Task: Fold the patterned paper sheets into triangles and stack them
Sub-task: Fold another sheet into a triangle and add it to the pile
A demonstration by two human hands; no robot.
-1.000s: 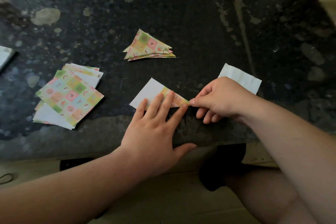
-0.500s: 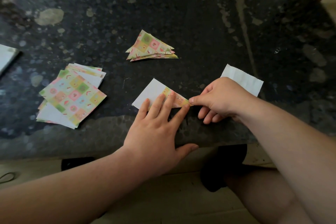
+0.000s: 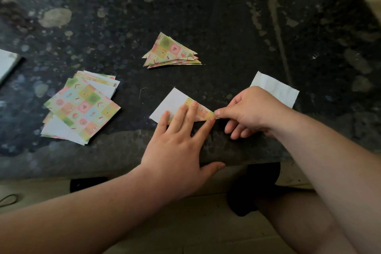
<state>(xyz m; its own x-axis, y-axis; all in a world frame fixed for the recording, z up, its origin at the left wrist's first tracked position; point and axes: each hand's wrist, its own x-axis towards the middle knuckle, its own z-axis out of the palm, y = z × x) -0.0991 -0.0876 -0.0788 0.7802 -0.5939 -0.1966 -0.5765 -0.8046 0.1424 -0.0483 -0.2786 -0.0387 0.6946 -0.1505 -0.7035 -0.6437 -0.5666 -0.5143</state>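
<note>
Head view: you had one sheet [image 3: 175, 103] at the near edge of the table [image 3: 226, 27], white side up, one patterned corner folded over.
Left hand [image 3: 177, 150]: flat, fingers straight, it pinned the fold so the paper couldn't slip.
Right hand [image 3: 249, 109]: it pinched the sheet's right tip, probably to line up the edges.
Triangles [image 3: 173, 53]: stacked farther back, clear of your work.
Unfolded pile [image 3: 82, 107]: lay to your left, within reach.

Dim, soft daylight, no hard shadows. The dark surface [image 3: 226, 27] takes a pale sheen at its far left and along the near edge. The white back of the patterned paper sheet [image 3: 173, 103], held by the left hand [image 3: 175, 150] and right hand [image 3: 251, 109], stands out bright. Edges bend and soften; corners darken.
</note>
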